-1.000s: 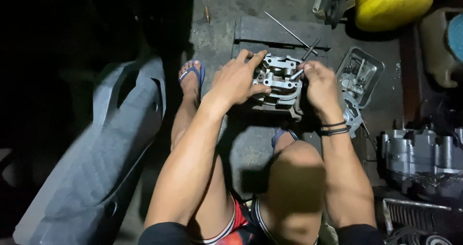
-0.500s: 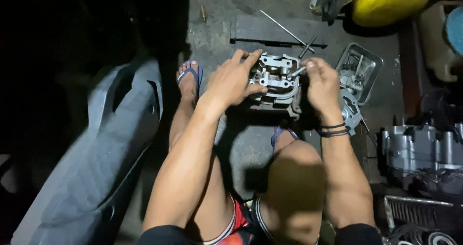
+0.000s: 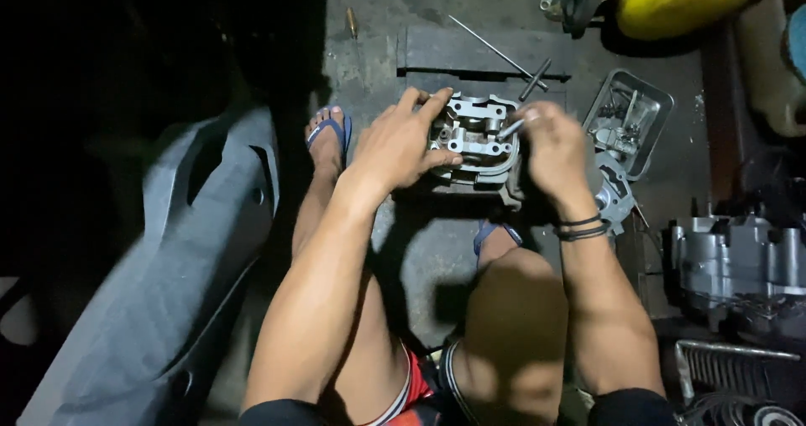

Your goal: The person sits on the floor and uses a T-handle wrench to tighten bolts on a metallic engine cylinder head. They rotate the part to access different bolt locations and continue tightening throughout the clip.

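Gripping a ribbed cast-metal cylinder head [image 3: 474, 141], left hand [image 3: 399, 145] steadies.

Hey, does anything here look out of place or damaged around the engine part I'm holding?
Nothing looks damaged or spilled. The left hand steadies the cylinder head on the floor while the right hand holds a small metal pin at it. A loose rod lies on the floor behind.

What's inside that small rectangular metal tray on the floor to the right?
The rectangular metal tray holds a few small metal parts, too small to identify. Its lower corner is hidden behind the right hand.
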